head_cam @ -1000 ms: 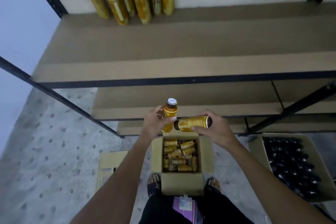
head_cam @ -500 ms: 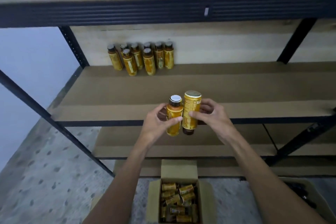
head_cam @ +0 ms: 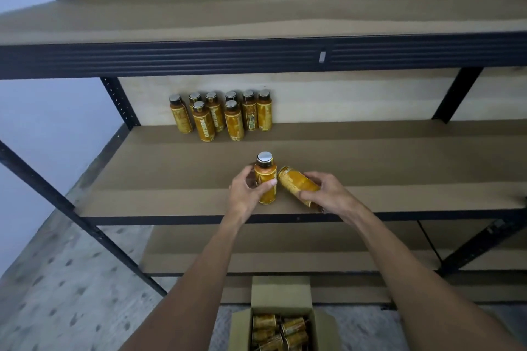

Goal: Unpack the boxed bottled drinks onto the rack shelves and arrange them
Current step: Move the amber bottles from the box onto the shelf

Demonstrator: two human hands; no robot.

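Fingers (head_cam: 312, 179) grip one bottle per hand.
Left hand (head_cam: 245, 194) holds the upright bottle (head_cam: 265, 184); right hand (head_cam: 326, 194) holds the tilted bottle (head_cam: 295, 183), pointing ten o'clock.

1 head-worn wide-angle camera faces forward and down, near the middle shelf (head_cam: 399, 157).

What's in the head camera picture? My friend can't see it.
The left hand holds an upright yellow bottle and the right hand a tilted bottle at the front of a brown rack shelf. Eight more bottles stand at the back; an open box of bottles sits on the floor below.
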